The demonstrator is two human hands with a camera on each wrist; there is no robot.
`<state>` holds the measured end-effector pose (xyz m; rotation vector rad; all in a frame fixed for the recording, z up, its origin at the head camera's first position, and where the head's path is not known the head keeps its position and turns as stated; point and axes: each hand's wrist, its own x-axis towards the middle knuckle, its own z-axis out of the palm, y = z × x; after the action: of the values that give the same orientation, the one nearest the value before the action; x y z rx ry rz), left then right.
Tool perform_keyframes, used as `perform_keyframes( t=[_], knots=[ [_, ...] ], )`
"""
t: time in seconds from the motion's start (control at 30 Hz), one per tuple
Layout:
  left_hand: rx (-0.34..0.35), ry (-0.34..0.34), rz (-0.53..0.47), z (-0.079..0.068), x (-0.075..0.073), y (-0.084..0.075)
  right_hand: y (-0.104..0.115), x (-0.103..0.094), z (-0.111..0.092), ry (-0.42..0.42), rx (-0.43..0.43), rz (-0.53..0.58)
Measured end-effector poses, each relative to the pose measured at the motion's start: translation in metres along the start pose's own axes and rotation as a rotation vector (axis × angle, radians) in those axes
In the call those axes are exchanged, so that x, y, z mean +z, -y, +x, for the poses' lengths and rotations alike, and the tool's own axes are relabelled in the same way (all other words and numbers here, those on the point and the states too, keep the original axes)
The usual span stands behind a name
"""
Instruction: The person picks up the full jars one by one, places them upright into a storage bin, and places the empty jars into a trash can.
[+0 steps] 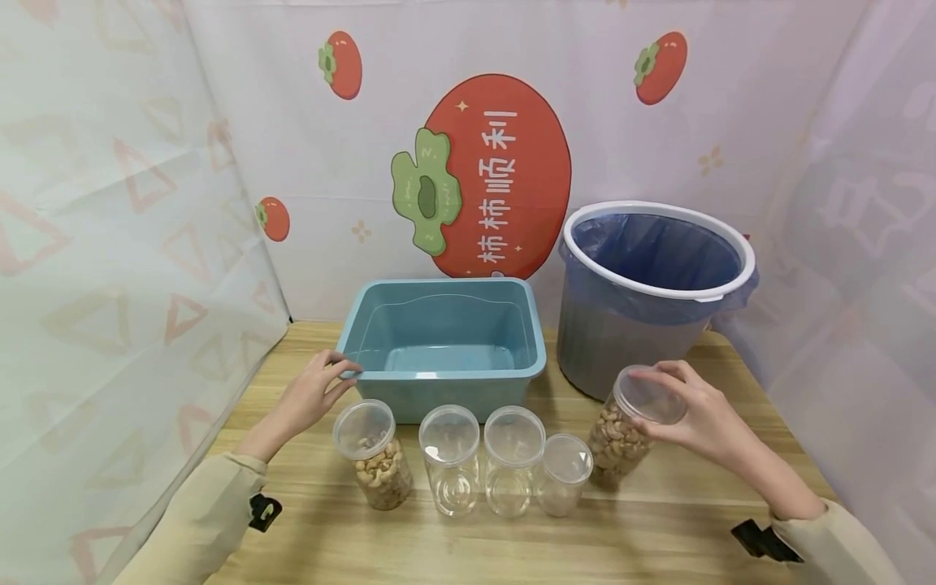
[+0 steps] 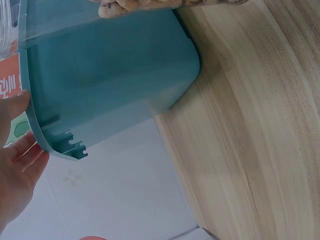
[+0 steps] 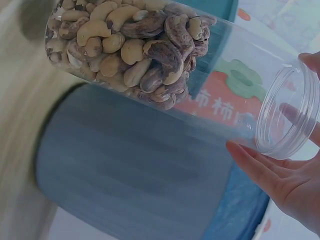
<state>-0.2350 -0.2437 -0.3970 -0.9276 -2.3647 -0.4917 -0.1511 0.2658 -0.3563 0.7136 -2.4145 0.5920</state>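
Note:
My left hand (image 1: 322, 386) pinches the rim of a blue plastic basin (image 1: 446, 376) at its front left corner. In the left wrist view, thumb and fingertips lie on either side of the basin's rim (image 2: 31, 112). On the right, my right hand (image 1: 687, 406) grips the clear lidded top of a jar of cashews (image 1: 617, 443), thumb and fingers spread around it. Skin-on cashews (image 3: 165, 60) fill the lower part of that jar. A second jar of cashews (image 1: 383, 471), lidded, stands just below my left hand.
Between the two cashew jars stand two clear lidded jars (image 1: 453, 479) (image 1: 510, 483) and a shorter one (image 1: 561, 483), with nothing visible inside. A grey bin (image 1: 607, 349) lined with a blue bag stands at the back right. A printed curtain (image 1: 512, 32) hangs behind the wooden table (image 1: 468, 561).

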Motion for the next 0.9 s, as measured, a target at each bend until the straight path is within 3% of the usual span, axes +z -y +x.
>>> perform_keyframes(
  t=[0.33, 0.9],
  knots=[
    [-0.023, 0.017, -0.005, 0.0, 0.0, -0.001, 0.007, -0.025, 0.036, -0.041, -0.093, -0.017],
    [-0.045, 0.038, 0.004, 0.001, -0.002, -0.001, 0.029, -0.051, 0.095, -0.07, -0.096, 0.025]
  ],
)
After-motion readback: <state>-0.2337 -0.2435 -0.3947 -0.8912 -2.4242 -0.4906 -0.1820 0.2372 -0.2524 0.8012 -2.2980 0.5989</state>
